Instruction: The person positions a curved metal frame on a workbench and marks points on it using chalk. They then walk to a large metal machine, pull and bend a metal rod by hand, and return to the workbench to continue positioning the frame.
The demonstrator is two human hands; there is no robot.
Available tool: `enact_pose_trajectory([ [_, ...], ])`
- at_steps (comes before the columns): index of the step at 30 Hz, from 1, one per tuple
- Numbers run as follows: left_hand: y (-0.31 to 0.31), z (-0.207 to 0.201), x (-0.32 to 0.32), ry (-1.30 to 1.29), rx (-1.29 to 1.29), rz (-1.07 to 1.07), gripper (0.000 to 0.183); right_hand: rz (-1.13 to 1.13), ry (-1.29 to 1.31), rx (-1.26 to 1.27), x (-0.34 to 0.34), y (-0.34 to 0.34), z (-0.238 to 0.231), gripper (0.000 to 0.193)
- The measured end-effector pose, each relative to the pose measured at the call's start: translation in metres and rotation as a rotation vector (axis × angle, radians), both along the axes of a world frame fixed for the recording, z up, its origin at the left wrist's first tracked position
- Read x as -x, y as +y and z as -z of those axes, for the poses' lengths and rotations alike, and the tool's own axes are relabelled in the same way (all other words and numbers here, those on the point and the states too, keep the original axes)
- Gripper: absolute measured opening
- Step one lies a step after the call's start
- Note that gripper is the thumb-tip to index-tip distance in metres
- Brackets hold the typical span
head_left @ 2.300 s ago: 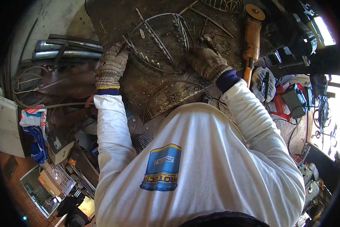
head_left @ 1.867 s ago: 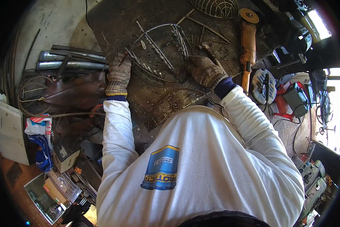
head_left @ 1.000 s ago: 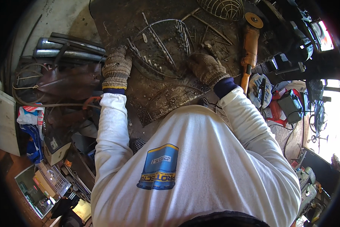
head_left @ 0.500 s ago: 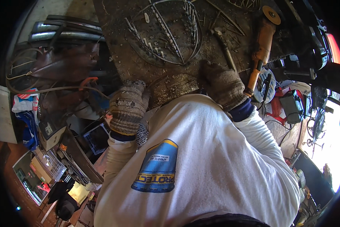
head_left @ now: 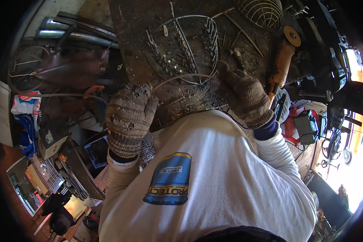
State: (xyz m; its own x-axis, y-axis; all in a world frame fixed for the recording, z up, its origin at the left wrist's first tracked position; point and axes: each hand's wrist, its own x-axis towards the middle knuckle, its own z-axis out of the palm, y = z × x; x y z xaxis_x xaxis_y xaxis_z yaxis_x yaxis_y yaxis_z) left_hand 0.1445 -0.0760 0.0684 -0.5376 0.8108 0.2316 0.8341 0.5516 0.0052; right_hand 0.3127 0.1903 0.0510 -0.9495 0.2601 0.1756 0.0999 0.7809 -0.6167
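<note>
My left hand (head_left: 130,119) is closed around the curved rod (head_left: 185,75) at twelve o'clock — I cannot tell whether my right hand (head_left: 248,97) grips its other end — so a loose hold there could let it snag the hoop frame (head_left: 183,40).

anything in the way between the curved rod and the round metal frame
Nothing visible: the curved rod, between left hand and right hand, crosses the near edge of the round metal frame in this view; whether they touch is unclear.

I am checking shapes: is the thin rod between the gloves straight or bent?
Bent: the rod arches between left hand and right hand.
</note>
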Motion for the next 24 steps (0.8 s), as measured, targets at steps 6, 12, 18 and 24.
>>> enact_pose_trajectory([
  [6, 0.036, -0.033, 0.041, 0.254, -0.121, 0.078, 0.029, 0.064, 0.117, 0.025, 0.035, 0.037, -0.001, 0.043],
  [12, 0.035, 0.004, 0.098, 0.017, -0.199, 0.015, 0.025, 0.106, 0.056, -0.005, 0.073, 0.074, -0.022, 0.041],
  [18, 0.044, 0.058, 0.114, -0.003, -0.399, 0.091, 0.023, 0.110, 0.060, 0.142, 0.108, 0.112, 0.019, 0.038],
  [24, 0.040, 0.092, 0.111, 0.258, -0.061, -0.052, 0.027, 0.105, -0.098, -0.212, 0.127, 0.107, 0.029, 0.043],
])
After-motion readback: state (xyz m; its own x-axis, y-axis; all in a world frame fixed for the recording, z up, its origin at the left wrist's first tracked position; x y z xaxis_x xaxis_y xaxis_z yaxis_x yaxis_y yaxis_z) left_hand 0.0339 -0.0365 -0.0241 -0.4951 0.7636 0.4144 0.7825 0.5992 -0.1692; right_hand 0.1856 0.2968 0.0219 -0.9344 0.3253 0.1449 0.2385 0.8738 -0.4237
